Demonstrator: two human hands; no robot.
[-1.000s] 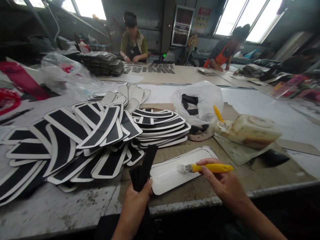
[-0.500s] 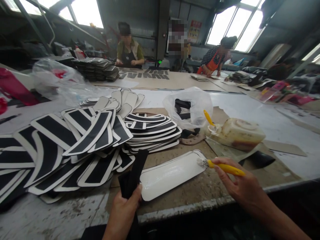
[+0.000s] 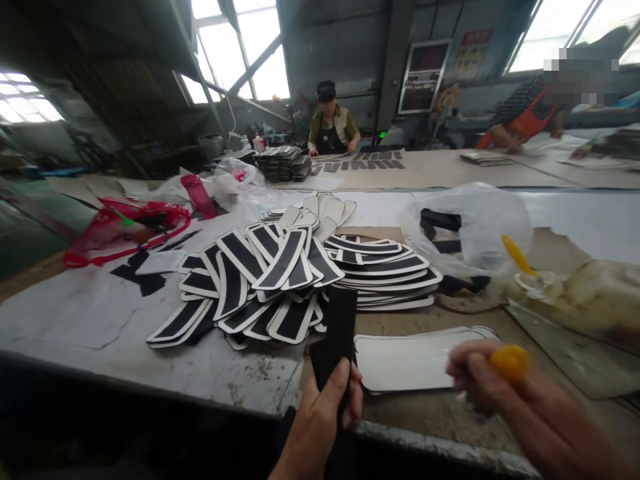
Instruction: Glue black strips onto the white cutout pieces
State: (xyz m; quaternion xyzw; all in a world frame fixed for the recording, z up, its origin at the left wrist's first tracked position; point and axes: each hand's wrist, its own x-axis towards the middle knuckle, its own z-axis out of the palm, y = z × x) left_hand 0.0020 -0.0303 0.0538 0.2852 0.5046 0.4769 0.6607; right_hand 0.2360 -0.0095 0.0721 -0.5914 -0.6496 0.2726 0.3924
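Note:
My left hand [image 3: 327, 407] is closed around a bundle of black strips [image 3: 343, 317], with one end standing up above the thumb. Beside it lies a pale, round-cornered panel [image 3: 400, 363] with the edge of at least one more showing beneath. My right hand [image 3: 487, 377], blurred by motion, grips a brush by its yellow handle [image 3: 513, 363] over the panel's right end. The bristles are hidden or smeared. Just beyond the left hand, pale panels with black strips on them form a loose heap [image 3: 293, 317] and a neater stack [image 3: 395, 283].
A clear plastic bag [image 3: 490, 220] holds black pieces. To its right, a second yellow-handled brush [image 3: 520, 255] stands in the mouth of a stained plastic container [image 3: 605, 293]. A red bag [image 3: 83, 250] is at the left. Two co-workers [image 3: 330, 127] work across the table.
My view has swung left, bringing the red bag into sight. My right hand has turned, so the brush handle now points toward me. The left hand still holds the black strips.

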